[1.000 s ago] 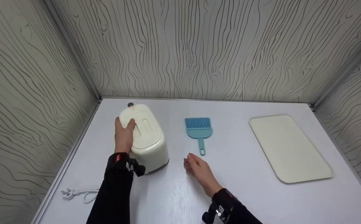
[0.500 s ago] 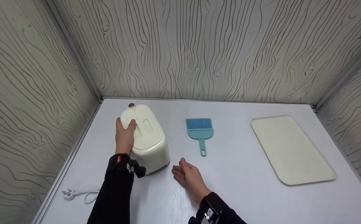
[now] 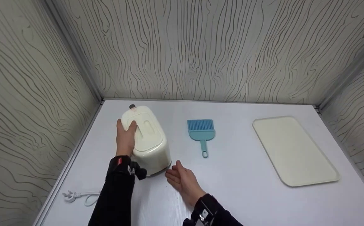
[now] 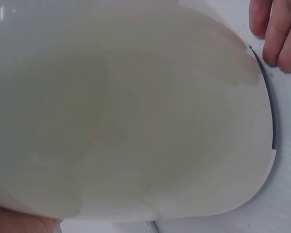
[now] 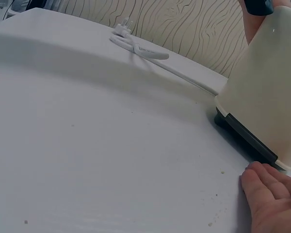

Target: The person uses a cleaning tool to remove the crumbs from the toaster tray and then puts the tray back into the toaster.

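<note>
A cream toaster (image 3: 152,158) with two slots in its pale top stands at the left of the white table. My left hand (image 3: 125,138) grips its far left side, thumb over the top near a slot; the other fingertips are hidden behind it. The toaster's glossy side (image 4: 136,126) fills most of the left wrist view. My right hand (image 3: 183,183) is palm up, with loosely straight fingers and nothing in it. In the right wrist view its fingers (image 5: 259,184) lie right at the toaster's lower edge, beside a dark strip (image 5: 250,141) along the base. Crumbs (image 5: 213,213) are scattered nearby.
A blue hand brush (image 3: 201,135) lies mid-table, handle towards me. On the right is a flat cream tray (image 3: 295,153). A white plug and cord (image 3: 70,196) lie at the front left. Patterned walls (image 3: 188,53) enclose the back and sides.
My right hand has moved left and slightly towards me, up to the toaster's lower right corner, its palm turning upward. My left hand keeps its hold, and the toaster has not moved.
</note>
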